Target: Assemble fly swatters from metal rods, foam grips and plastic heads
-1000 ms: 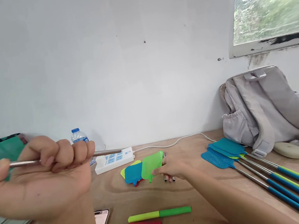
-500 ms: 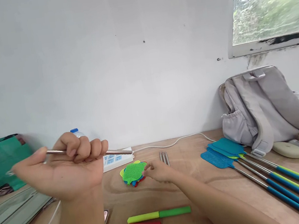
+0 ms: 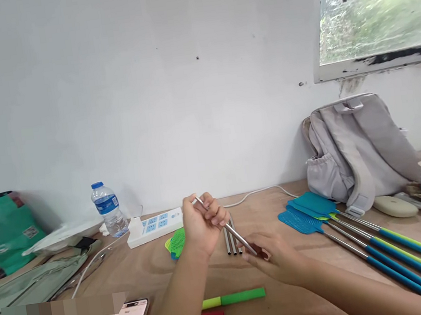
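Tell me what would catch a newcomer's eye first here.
Probably the vivid blue fly swatters, fanned out on the right of the table in front of the grey backpack. Next, the shiny metal rod, slanting between the left hand and right hand near the middle. Then the bright green, yellow, red and blue tubes below, partly hidden by the left forearm.

The left hand (image 3: 203, 223) grips a metal rod (image 3: 232, 231) slanting down to the right hand (image 3: 276, 257), above the desk (image 3: 284, 303).
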Action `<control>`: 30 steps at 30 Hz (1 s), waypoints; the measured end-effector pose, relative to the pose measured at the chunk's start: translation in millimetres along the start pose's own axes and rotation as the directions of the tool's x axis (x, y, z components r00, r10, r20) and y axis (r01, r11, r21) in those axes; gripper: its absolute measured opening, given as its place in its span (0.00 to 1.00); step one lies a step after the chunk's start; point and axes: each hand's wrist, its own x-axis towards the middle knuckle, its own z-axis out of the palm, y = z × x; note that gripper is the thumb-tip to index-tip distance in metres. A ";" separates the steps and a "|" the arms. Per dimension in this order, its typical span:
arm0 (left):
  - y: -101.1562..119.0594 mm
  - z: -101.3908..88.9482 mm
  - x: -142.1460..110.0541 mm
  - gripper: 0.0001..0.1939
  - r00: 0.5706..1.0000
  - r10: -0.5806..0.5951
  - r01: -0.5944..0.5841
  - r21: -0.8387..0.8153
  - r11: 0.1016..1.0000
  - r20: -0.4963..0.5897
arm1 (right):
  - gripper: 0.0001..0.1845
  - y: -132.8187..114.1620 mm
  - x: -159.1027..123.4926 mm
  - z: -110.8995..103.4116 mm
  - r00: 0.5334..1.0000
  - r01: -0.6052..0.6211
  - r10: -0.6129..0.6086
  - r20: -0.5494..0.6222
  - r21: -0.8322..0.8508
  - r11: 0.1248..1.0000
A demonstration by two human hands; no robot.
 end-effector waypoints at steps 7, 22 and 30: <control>-32.6 -11.9 11.9 0.15 0.996 -0.037 0.056 0.250 0.967 -0.078 | 0.04 31.0 -18.1 15.0 0.995 0.013 -0.014 -0.103 -0.012 1.000; -36.7 -57.7 8.2 0.30 0.926 -0.333 -0.006 0.874 -0.485 -0.179 | 0.08 51.3 -2.3 6.2 0.980 -0.164 0.191 0.055 -0.320 0.933; -27.9 -48.6 6.3 0.33 0.864 -0.435 -0.042 0.825 -0.563 -0.253 | 0.20 44.7 -6.0 6.2 0.990 -0.009 0.047 0.130 -0.275 0.962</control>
